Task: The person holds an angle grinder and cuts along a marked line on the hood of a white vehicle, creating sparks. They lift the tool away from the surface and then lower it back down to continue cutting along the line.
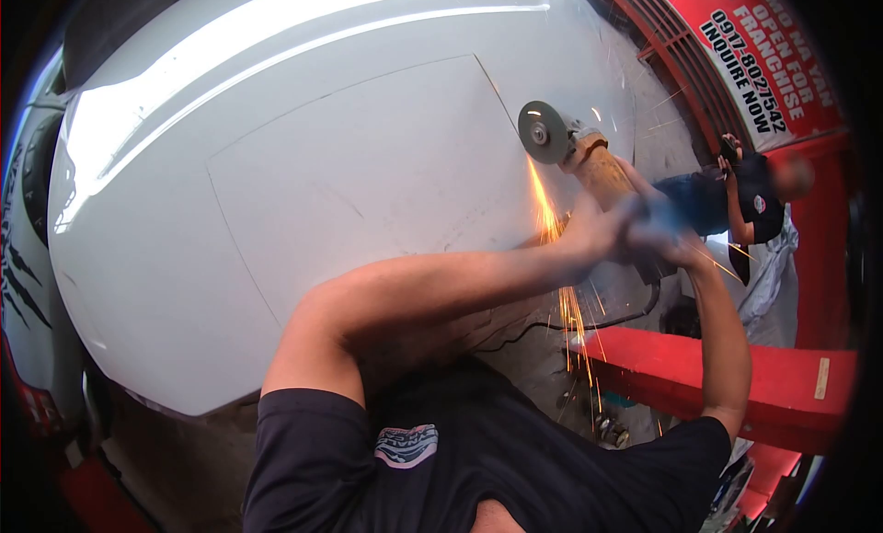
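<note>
Grinder (pixel 602 172) — orange sparks (pixel 544 200), white panel (pixel 368 156)

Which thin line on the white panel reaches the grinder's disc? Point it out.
The right-hand line, slanting down to the disc; the top line and left line lie apart from it.

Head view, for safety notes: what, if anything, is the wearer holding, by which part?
Angle grinder, seemingly by its body behind the disc, in left grip and right grip, both blurred.
</note>
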A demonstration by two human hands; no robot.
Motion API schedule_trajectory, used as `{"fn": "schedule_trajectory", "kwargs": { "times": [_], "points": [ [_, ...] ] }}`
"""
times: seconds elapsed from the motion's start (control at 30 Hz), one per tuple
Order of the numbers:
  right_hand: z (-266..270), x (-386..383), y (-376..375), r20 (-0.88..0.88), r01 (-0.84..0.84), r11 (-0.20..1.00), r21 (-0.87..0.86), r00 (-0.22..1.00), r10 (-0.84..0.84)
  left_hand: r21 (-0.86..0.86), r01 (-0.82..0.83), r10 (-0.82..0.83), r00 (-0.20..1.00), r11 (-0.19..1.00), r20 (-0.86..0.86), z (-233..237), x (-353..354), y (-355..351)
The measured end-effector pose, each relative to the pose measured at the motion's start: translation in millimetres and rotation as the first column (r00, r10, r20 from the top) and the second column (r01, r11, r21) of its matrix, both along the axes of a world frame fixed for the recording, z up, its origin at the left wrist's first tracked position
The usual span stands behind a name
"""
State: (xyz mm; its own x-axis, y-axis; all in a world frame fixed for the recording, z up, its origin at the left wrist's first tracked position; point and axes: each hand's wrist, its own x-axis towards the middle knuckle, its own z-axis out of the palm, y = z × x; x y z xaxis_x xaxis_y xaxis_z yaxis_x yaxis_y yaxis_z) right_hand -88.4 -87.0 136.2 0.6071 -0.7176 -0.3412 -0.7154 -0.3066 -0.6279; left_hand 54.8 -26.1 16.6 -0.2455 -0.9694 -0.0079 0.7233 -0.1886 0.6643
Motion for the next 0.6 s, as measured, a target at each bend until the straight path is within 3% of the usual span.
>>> {"fn": "schedule_trajectory", "kwargs": {
  "times": [0.07,0.2,0.3,0.47,0.6],
  "points": [
    [-2.0,3.6,-4.5,-0.049,0.012,1.0,-0.003,0.999,-0.012,0.013,-0.043,0.043,0.999,0.999,0.002,-2.2,-0.5,-4.2],
    [-11.8,2.6,-11.5,0.038,0.023,1.0,-0.012,0.999,-0.022,-0.005,-0.122,0.122,0.992,0.993,-0.031,-3.3,0.2,-6.6],
    [-15.8,-1.2,-13.6,0.046,0.029,1.0,-0.007,0.999,-0.029,0.016,0.004,-0.004,1.0,1.0,-0.013,0.3,7.6,-6.2],
    [-2.4,4.9,-1.0,0.063,0.036,0.998,0.042,0.997,-0.039,0.066,-0.023,0.024,1.0,0.998,-0.02,2.8,1.7,2.4],
    [6.7,5.5,4.9,-0.037,0.059,0.995,0.078,0.998,-0.056,0.047,0.017,-0.013,0.997,0.999,-0.072,-5.0,-5.7,-0.5]
  ]
}}
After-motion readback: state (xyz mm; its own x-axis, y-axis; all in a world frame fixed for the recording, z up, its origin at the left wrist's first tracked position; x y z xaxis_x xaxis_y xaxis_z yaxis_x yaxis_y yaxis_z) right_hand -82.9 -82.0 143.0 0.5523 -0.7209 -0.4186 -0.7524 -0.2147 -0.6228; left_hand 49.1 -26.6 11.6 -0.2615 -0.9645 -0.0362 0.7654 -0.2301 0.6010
